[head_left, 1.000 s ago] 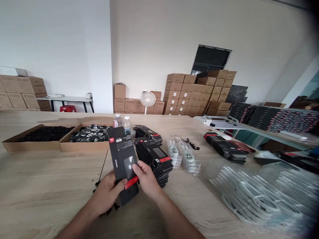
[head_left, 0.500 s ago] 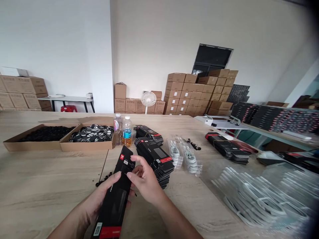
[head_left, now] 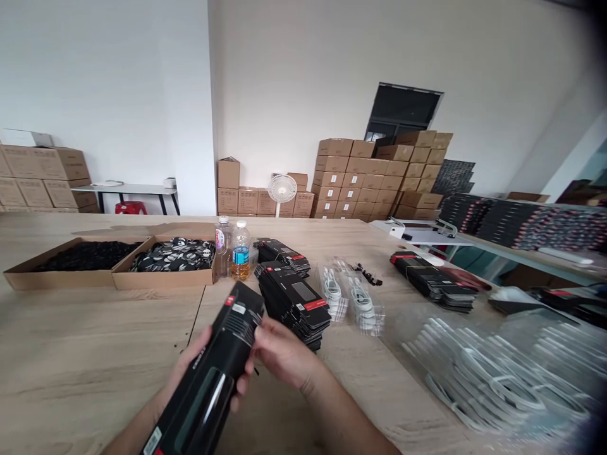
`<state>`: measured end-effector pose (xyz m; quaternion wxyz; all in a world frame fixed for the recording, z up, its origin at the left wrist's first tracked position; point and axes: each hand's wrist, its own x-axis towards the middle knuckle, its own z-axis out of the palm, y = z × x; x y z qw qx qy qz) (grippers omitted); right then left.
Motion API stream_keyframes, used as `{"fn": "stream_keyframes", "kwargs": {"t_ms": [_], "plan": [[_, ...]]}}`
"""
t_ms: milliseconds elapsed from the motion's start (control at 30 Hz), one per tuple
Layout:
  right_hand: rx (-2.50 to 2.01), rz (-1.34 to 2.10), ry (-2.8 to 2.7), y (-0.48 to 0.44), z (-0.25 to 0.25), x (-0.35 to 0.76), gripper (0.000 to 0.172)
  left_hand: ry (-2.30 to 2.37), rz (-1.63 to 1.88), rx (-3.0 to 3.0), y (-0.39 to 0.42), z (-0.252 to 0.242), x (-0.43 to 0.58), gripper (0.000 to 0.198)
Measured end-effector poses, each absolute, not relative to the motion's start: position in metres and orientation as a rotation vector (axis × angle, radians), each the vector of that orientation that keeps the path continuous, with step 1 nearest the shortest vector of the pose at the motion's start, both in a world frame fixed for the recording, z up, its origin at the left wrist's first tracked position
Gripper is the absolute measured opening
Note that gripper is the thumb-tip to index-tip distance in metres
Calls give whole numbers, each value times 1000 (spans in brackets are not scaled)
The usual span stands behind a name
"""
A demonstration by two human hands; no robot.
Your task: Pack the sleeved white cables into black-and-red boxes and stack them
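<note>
A long black packaging box [head_left: 222,354] with a red mark, white print and a clear window is held up at a slant over the table. My left hand [head_left: 190,357] wraps round it from below, thumb along the left edge and fingertips showing at the right edge. Near the box's upper right edge, my right hand [head_left: 283,351] grips the side with thumb and fingers. Just beyond lies a stack of flat black boxes [head_left: 296,297], with a second stack [head_left: 279,253] behind it. Whether the held box contains anything is hidden.
Two cardboard trays hold black pieces [head_left: 90,256] and black-and-white pieces [head_left: 175,256]. Two plastic bottles stand beside them, one with amber liquid [head_left: 241,253]. Bagged white cables [head_left: 363,303] lie centre right, with a larger pile [head_left: 493,373] at right. Another box stack [head_left: 431,281] sits farther right.
The box has gone from flat to fuller, with a side face now showing, and has tilted. My right hand has moved from its upper face down to its right edge.
</note>
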<state>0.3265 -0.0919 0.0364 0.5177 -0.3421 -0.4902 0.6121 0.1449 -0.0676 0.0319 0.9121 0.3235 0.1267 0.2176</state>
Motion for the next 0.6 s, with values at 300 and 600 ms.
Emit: {"fn": "stream_keyframes", "kwargs": {"t_ms": [300, 600], "plan": [[-874, 1220, -939, -84, 36, 322, 39, 844, 823, 1597, -76, 41, 151, 47], [-837, 1526, -1117, -97, 31, 297, 42, 943, 934, 936, -51, 51, 138, 35]]}}
